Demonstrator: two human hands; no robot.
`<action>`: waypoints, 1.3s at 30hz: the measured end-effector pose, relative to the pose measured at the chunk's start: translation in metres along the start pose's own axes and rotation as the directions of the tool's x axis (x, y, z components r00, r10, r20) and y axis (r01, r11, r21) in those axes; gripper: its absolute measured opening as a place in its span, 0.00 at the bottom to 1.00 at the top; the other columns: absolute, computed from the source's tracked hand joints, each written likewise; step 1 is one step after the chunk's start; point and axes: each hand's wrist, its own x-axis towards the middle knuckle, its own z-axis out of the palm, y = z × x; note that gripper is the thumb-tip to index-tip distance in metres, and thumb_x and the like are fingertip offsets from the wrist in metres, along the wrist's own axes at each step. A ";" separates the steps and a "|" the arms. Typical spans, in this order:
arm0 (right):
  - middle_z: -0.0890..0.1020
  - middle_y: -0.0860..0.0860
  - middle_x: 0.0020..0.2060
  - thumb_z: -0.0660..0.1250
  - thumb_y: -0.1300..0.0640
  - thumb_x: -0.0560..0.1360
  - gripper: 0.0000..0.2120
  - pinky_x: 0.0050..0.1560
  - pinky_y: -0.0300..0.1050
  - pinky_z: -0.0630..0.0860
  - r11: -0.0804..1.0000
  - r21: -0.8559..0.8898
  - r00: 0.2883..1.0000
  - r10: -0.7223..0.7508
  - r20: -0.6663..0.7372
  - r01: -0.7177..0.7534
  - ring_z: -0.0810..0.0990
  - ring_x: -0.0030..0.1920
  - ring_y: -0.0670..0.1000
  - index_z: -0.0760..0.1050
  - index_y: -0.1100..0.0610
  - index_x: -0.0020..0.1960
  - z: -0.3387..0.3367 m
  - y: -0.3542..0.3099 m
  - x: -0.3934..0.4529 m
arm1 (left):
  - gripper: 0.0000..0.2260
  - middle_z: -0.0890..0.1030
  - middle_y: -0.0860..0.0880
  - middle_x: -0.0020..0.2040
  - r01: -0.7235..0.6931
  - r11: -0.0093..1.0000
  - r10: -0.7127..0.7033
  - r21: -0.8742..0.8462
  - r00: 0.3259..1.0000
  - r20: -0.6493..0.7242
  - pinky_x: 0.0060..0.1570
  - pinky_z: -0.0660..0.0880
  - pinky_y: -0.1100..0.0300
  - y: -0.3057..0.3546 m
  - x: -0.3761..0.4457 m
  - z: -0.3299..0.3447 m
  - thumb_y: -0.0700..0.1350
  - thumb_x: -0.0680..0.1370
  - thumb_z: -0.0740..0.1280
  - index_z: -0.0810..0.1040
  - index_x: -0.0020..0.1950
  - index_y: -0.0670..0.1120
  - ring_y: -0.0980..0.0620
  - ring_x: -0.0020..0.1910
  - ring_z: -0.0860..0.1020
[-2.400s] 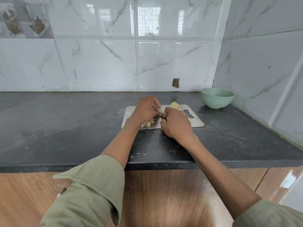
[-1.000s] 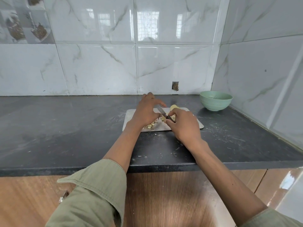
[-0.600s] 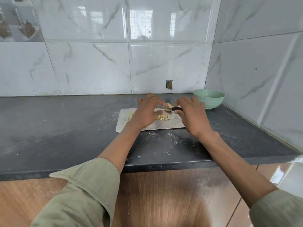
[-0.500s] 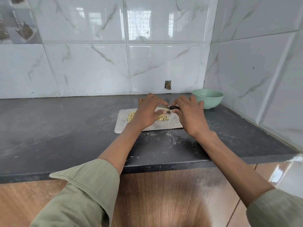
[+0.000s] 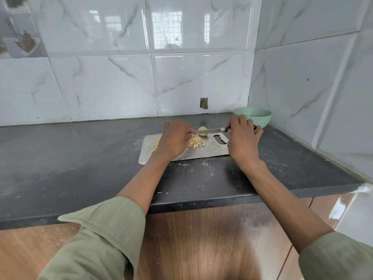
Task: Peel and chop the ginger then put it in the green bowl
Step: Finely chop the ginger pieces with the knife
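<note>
Knife lifted level — right hand grips handle, left hand at tip.

R grip curled, L grip palm-down, arms out.

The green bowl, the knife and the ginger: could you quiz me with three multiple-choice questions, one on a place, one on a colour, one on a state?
1. Where does the green bowl stand?
A. on the counter near the tiled corner, right of the cutting board
B. on the board
C. on the counter's left end

2. What colour is the chopped ginger?
A. dark red
B. pale yellow
C. green

3. How is the knife held?
A. lying loose on the counter
B. standing in the bowl
C. handle in the right hand, blade reaching to the left hand

Answers: 1 A, the bowl sits beyond the board's right end; 2 B, the pile is yellowish; 3 C, the right hand's fingers curl round the handle.
</note>
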 end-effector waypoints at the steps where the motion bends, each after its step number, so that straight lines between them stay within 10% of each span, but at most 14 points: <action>1: 0.73 0.52 0.53 0.61 0.73 0.72 0.17 0.66 0.61 0.61 0.999 -0.004 0.999 0.036 0.017 -0.036 0.70 0.55 0.57 0.72 0.54 0.54 -0.001 0.001 0.000 | 0.05 0.79 0.58 0.44 0.017 1.000 -0.017 0.000 1.000 -0.009 0.55 0.61 0.50 -0.001 0.000 -0.001 0.50 0.83 0.67 0.83 0.49 0.54 0.53 0.50 0.72; 9: 0.74 0.57 0.58 0.61 0.68 0.77 0.13 0.74 0.70 0.57 0.977 -0.007 0.970 0.211 0.118 -0.212 0.72 0.62 0.62 0.72 0.58 0.60 0.001 0.009 -0.002 | 0.08 0.78 0.64 0.40 0.233 0.966 -0.240 -0.112 0.969 -0.052 0.58 0.65 0.49 -0.010 -0.004 0.000 0.46 0.80 0.67 0.81 0.43 0.55 0.55 0.50 0.78; 14: 0.74 0.56 0.59 0.62 0.66 0.78 0.13 0.64 0.61 0.66 0.980 -0.013 0.964 0.199 0.176 -0.200 0.71 0.61 0.60 0.71 0.58 0.61 -0.001 0.003 -0.006 | 0.14 0.81 0.59 0.42 0.214 0.964 -0.220 -0.156 0.975 -0.025 0.58 0.63 0.49 -0.004 -0.003 -0.002 0.56 0.83 0.64 0.84 0.42 0.54 0.55 0.48 0.78; 20: 0.74 0.57 0.62 0.63 0.65 0.77 0.14 0.56 0.57 0.70 0.985 0.019 0.951 0.159 0.264 -0.170 0.70 0.63 0.60 0.70 0.60 0.63 -0.003 -0.006 -0.011 | 0.07 0.83 0.62 0.49 0.173 0.964 -0.180 -0.203 0.983 -0.018 0.64 0.66 0.46 -0.009 -0.003 -0.001 0.45 0.77 0.74 0.83 0.42 0.57 0.60 0.51 0.80; 26: 0.75 0.57 0.60 0.66 0.61 0.78 0.13 0.52 0.55 0.72 0.993 -0.017 0.951 0.115 0.286 -0.115 0.72 0.61 0.60 0.70 0.60 0.62 -0.008 -0.012 -0.016 | 0.18 0.86 0.58 0.51 0.279 0.862 -0.336 -0.424 0.939 -0.065 0.65 0.74 0.48 -0.013 -0.004 -0.014 0.62 0.82 0.60 0.87 0.45 0.58 0.57 0.54 0.82; 32: 0.77 0.55 0.58 0.65 0.56 0.82 0.09 0.45 0.50 0.67 0.998 -0.045 0.959 0.062 0.276 -0.051 0.73 0.59 0.57 0.71 0.58 0.60 -0.010 -0.017 -0.021 | 0.23 0.68 0.57 0.18 0.381 0.709 -0.479 -0.593 0.878 -0.009 0.38 0.74 0.59 -0.023 -0.010 -0.022 0.58 0.87 0.55 0.87 0.50 0.52 0.59 0.20 0.69; 39: 0.79 0.52 0.49 0.63 0.53 0.81 0.05 0.41 0.50 0.69 0.998 0.067 0.958 -0.029 0.284 0.010 0.75 0.47 0.56 0.72 0.55 0.51 -0.022 -0.032 -0.030 | 0.28 0.77 0.52 0.38 0.552 0.659 -0.572 -0.510 0.809 0.136 0.51 0.73 0.52 -0.023 -0.015 -0.012 0.65 0.85 0.45 0.75 0.44 0.49 0.49 0.43 0.78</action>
